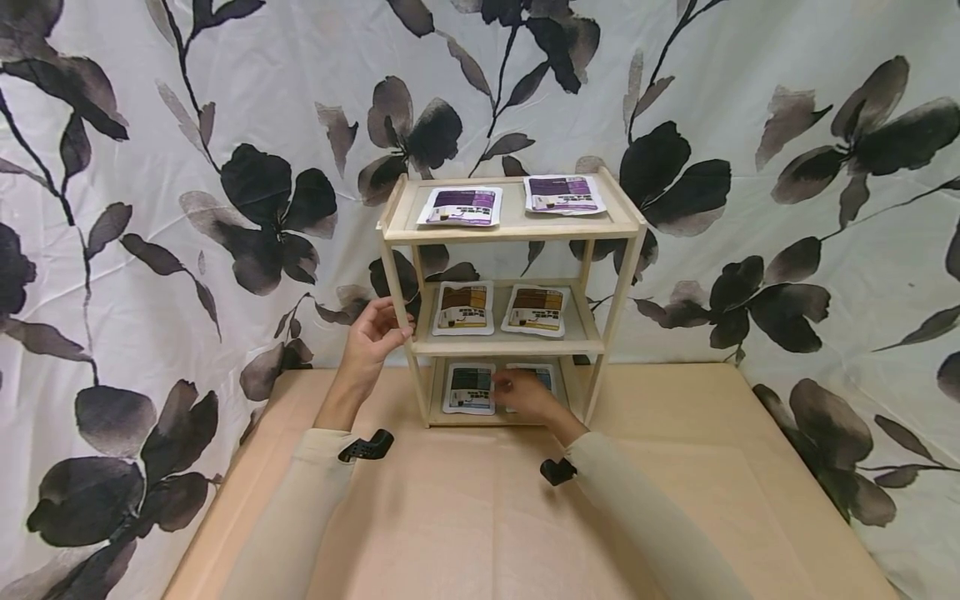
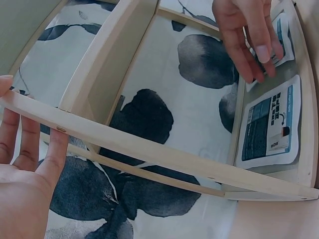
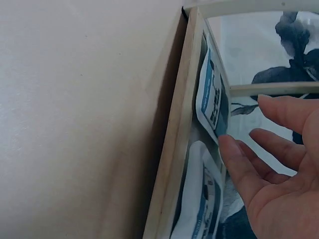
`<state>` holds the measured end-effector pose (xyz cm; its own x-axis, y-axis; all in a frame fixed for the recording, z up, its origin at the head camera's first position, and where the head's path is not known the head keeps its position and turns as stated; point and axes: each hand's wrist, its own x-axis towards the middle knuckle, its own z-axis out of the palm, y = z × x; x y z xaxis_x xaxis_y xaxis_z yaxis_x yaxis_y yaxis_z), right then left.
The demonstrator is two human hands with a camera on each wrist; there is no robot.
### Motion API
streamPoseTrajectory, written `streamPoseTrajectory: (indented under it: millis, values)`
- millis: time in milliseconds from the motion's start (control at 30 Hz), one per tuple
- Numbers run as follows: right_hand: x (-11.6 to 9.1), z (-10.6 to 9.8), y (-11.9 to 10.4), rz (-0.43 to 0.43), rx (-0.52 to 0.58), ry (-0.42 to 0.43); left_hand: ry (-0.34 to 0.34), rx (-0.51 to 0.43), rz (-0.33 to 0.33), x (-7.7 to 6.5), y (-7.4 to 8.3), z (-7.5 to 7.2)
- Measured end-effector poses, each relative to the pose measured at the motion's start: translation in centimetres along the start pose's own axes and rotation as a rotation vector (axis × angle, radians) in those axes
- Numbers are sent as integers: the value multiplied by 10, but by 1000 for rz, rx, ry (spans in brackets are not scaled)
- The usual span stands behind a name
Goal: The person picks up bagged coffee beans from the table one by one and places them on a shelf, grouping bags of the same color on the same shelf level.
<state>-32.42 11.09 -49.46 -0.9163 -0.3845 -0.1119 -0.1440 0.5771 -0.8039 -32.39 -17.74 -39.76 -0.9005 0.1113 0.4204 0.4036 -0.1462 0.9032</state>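
Note:
A small wooden three-tier shelf [image 1: 517,348] stands against the curtain. My left hand [image 1: 372,333] grips its left front post [image 2: 149,142], thumb on one side and fingers behind. On the bottom tier lie two blue-and-white pouches, the left pouch [image 1: 470,389] in full view and the right pouch [image 1: 542,377] partly hidden behind my right hand [image 1: 525,393]. That hand hovers over the pouches with loosely bent, spread fingers [image 3: 239,159] and nothing between them. Its fingertips come close to the edge of the left pouch [image 3: 212,97] in the right wrist view.
Two brown-and-yellow pouches, a left one [image 1: 463,308] and a right one [image 1: 536,311], lie on the middle tier. The top tier carries two purple pouches, left [image 1: 461,207] and right [image 1: 564,195]. A tan-covered table [image 1: 480,508] lies below, with a floral curtain [image 1: 300,108] behind.

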Motion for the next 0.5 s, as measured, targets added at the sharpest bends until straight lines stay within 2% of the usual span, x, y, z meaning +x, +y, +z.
streamPoseTrajectory:
  millis: [100, 233, 400, 500]
  values:
    - [-6, -1, -3, -52, -40, -15, 4, 3, -2, 0, 0, 0]
    - [-13, -2, -8, -79, -43, -35, 9, 35, 4, 0, 1, 0]
    - [-25, -6, -18, -101, -41, -61, 21, 159, -7, -7, 3, -7]
    - [-33, -9, -27, -147, -77, -64, 18, 234, -23, -16, 5, -14]
